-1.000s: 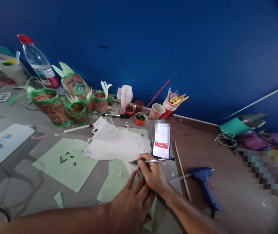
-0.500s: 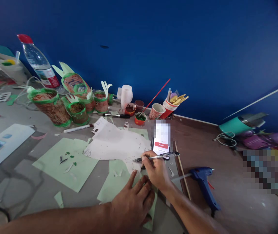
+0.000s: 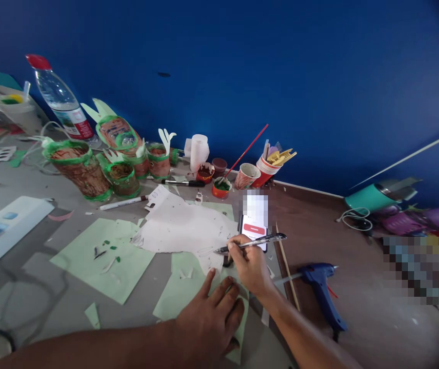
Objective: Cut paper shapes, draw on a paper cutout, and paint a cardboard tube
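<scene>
My right hand (image 3: 247,261) pinches a black-and-clear pen (image 3: 260,241), its tip at the lower right part of a white cut-out paper (image 3: 188,225) with small pen marks on it. Below it, my left hand (image 3: 214,318) lies with its fingers apart over a green sheet (image 3: 175,294), the fingertips near the lower edge of the white paper. Another green sheet (image 3: 106,256) with small scraps lies to the left. A phone (image 3: 256,223) with a lit screen is just beyond my right hand.
Painted brown and green containers (image 3: 79,166) and a bottle (image 3: 63,100) stand at the back left. Paint cups (image 3: 221,188) and a red cup (image 3: 265,171) holding tools are by the blue wall. A blue glue gun (image 3: 323,292) and a wooden stick (image 3: 288,269) lie right.
My right hand and the pen have shifted slightly to the right and up, and the pen tip has moved right along the white paper. My left hand has stayed in place.
</scene>
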Tool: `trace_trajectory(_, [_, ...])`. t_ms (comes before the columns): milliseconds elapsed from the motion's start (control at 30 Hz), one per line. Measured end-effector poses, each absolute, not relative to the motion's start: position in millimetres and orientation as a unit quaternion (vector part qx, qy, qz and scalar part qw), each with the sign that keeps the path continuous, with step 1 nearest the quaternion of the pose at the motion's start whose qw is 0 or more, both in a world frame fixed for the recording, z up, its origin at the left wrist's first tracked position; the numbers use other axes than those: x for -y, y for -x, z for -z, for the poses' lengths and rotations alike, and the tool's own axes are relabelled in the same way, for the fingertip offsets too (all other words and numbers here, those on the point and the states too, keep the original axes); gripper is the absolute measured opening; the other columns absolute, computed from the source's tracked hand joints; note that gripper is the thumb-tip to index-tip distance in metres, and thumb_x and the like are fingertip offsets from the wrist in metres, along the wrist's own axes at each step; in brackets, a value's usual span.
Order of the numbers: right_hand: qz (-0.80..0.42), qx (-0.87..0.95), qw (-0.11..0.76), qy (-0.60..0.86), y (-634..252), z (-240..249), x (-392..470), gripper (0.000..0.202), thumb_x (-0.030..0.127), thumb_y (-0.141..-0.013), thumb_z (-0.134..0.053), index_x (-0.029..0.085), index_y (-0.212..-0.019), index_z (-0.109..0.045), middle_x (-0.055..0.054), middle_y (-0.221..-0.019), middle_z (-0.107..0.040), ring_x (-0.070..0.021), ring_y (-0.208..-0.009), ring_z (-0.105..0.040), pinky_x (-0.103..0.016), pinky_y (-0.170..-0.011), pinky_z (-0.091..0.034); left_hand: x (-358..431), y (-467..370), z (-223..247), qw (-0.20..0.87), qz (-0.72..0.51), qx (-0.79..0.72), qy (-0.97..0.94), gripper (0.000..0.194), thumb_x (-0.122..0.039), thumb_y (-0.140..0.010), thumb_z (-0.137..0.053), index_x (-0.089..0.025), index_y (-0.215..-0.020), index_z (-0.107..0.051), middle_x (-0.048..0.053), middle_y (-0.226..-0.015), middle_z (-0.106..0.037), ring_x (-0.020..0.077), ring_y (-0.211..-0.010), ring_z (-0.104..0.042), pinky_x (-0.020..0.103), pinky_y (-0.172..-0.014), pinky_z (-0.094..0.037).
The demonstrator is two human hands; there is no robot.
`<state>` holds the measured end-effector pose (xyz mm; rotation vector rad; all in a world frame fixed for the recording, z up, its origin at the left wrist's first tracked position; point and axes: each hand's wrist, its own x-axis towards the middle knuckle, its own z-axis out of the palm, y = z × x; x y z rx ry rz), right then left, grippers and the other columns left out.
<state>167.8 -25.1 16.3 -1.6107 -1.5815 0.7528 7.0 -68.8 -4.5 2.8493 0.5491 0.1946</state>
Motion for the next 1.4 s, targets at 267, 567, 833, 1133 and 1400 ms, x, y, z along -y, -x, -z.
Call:
trace_trajectory(267, [-0.297, 0.612, 0.378, 0.628, -168, -16, 24, 0.021, 0.032, -0.090, -0.044, 0.018, -0.078, -0.054, 0.003, -0.055, -0.049, -0.0118, -0.048, -0.045, -0.022, -0.048, -0.037, 69, -7, 7, 0.116, -0.068, -0.187, -0.973, 0.060, -0.046, -0.088, -0.049, -0.013, -0.137, -0.038, 0.018, -0.142, -0.041, 0.0337, -0.134, -0.029, 0.058, -0.109, -0.009])
trace_trajectory(567, [-0.286, 0.615, 0.381, 0.628, -169, -16, 25, 0.020, 0.030, -0.090, -0.044, 0.019, -0.077, -0.055, 0.003, -0.056, -0.051, -0.0124, -0.049, -0.047, -0.022, -0.048, -0.038, 68, -7, 4, 0.130, -0.070, -0.188, -0.971, 0.058, -0.046, -0.088, -0.048, -0.013, -0.136, -0.040, 0.018, -0.140, -0.044, 0.0335, -0.133, -0.031, 0.059, -0.109, -0.009])
trace_trajectory(833, [-0.286, 0.614, 0.377, 0.631, -168, -17, 24, 0.021, 0.032, -0.089, -0.044, 0.019, -0.076, -0.054, 0.002, -0.056, -0.052, -0.0131, -0.050, -0.049, -0.023, -0.049, -0.038, 68, -7, 2, 0.120, -0.071, -0.181, -0.974, 0.057, -0.048, -0.090, -0.043, -0.012, -0.135, -0.041, 0.019, -0.140, -0.043, 0.0342, -0.132, -0.033, 0.059, -0.108, -0.013])
trace_trajectory(1133, [-0.320, 0.534, 0.508, 0.595, -165, -19, 25, 0.021, 0.034, -0.090, -0.044, 0.019, -0.081, -0.055, 0.001, -0.062, -0.058, -0.0134, -0.055, -0.053, -0.025, -0.053, -0.042, 68, -7, 0, 0.122, -0.065, -0.186, -0.973, 0.055, -0.048, -0.091, -0.041, -0.012, -0.133, -0.043, 0.017, -0.140, -0.043, 0.0335, -0.133, -0.032, 0.059, -0.109, -0.014])
trace_trajectory(1400, [-0.282, 0.581, 0.496, 0.580, -166, -9, 26, 0.028, 0.034, -0.095, -0.037, 0.021, -0.116, -0.052, -0.003, -0.082, -0.069, -0.0189, -0.085, -0.063, -0.038, -0.089, -0.045, 67, -7, -4, 0.123, -0.061, -0.185, -0.973, 0.055, -0.047, -0.091, -0.042, -0.011, -0.133, -0.042, 0.018, -0.140, -0.043, 0.0337, -0.133, -0.031, 0.058, -0.109, -0.014])
